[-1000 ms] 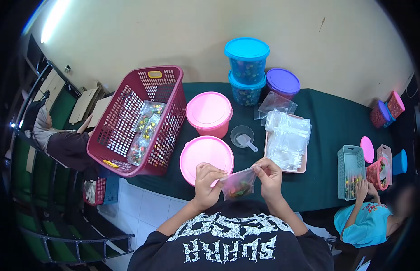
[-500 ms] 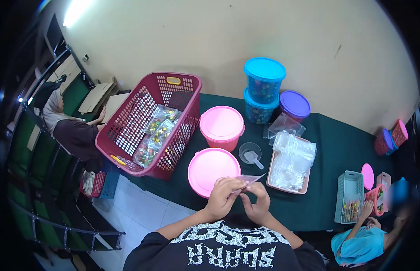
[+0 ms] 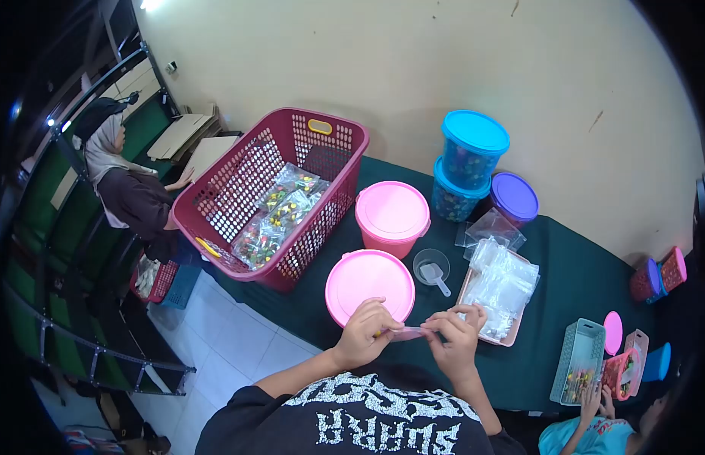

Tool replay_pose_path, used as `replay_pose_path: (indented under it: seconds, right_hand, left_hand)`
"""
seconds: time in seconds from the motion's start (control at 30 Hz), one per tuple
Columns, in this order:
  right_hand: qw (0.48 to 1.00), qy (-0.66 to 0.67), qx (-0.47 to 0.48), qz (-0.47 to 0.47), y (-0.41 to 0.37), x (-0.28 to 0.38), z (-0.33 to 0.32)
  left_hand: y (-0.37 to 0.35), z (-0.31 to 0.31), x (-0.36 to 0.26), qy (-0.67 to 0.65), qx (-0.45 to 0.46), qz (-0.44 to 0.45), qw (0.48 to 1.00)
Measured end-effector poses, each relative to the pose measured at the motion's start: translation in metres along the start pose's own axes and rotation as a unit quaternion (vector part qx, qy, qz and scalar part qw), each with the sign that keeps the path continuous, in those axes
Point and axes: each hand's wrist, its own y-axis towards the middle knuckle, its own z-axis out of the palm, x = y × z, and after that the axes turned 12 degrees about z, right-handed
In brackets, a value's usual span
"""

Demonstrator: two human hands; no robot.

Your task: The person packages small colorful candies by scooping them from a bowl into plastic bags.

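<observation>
A small clear plastic bag (image 3: 408, 333) is stretched between my two hands at the table's near edge. My left hand (image 3: 365, 332) pinches its left end, with a speck of yellow showing by the fingers. At the other end, my right hand (image 3: 454, 340) grips it with closed fingertips. Just beyond my left hand stands a tub with a pink lid (image 3: 370, 288). A clear bowl (image 3: 423, 262) with a scoop (image 3: 436, 279) is beyond the bag. Flat clear bags (image 3: 500, 284) lie piled in a pink tray (image 3: 509, 340) near my right hand.
A maroon basket (image 3: 343, 201) holds filled bags (image 3: 280, 220). Behind stand another pink-lidded tub (image 3: 392, 211), stacked blue-lidded tubs (image 3: 474, 144) and a purple-lidded tub (image 3: 515, 196). One person (image 3: 129, 189) is at left; another (image 3: 595, 432) works at right by a grey-green basket (image 3: 584, 337).
My hands have moved apart, the right one shifting rightward, and the bag now spans level between them. The whole view has shifted slightly. The co-worker at right has moved their hands.
</observation>
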Motion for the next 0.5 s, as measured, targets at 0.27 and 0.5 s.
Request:
replay_pose_path:
  seconds: [0.27, 0.5]
  right_hand:
    - [0.876, 0.455, 0.060, 0.151, -0.003, -0.033, 0.031]
    - [0.831, 0.374, 0.352, 0.215, 0.001, 0.017, 0.074]
  left_hand:
    - [-0.001, -0.031, 0.005, -0.121, -0.186, -0.149, 0.964]
    - [0.011, -0.056, 0.004, -0.259, -0.236, -0.244, 0.904]
